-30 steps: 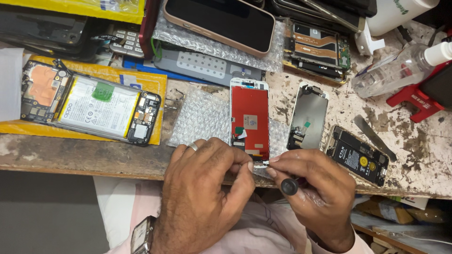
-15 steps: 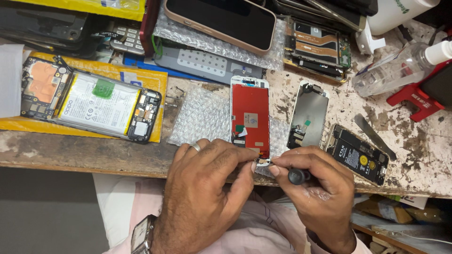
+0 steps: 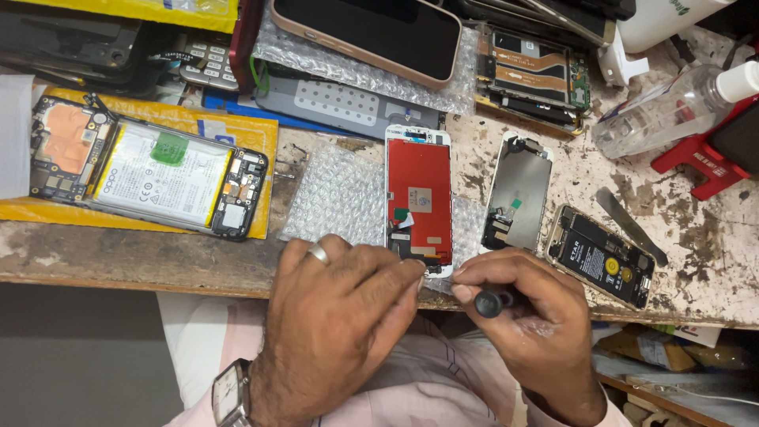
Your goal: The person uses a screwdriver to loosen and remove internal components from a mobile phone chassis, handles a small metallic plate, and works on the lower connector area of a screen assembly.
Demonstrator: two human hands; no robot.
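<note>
A white phone display panel with a red back (image 3: 420,194) lies face down on bubble wrap (image 3: 336,198) at the workbench's front edge. My left hand (image 3: 336,320), with a ring and a wristwatch, presses its fingertips on the panel's near end. My right hand (image 3: 530,316) holds a small black-handled screwdriver (image 3: 490,300), its tip at the panel's bottom edge. Right of the panel lies a silver metal shield plate (image 3: 518,198), and beyond it an opened phone body with a black battery (image 3: 597,257).
An opened phone with a white battery (image 3: 150,170) lies on a yellow envelope at left. A phone in a pink case (image 3: 371,32), a circuit-board phone (image 3: 538,79), a clear plastic bottle (image 3: 672,107), a red stand (image 3: 704,162) and a metal pry tool (image 3: 628,225) crowd the stained bench.
My right hand has turned the screwdriver, its handle end now pointing more toward the camera. The left hand and the red panel stay where they were.
</note>
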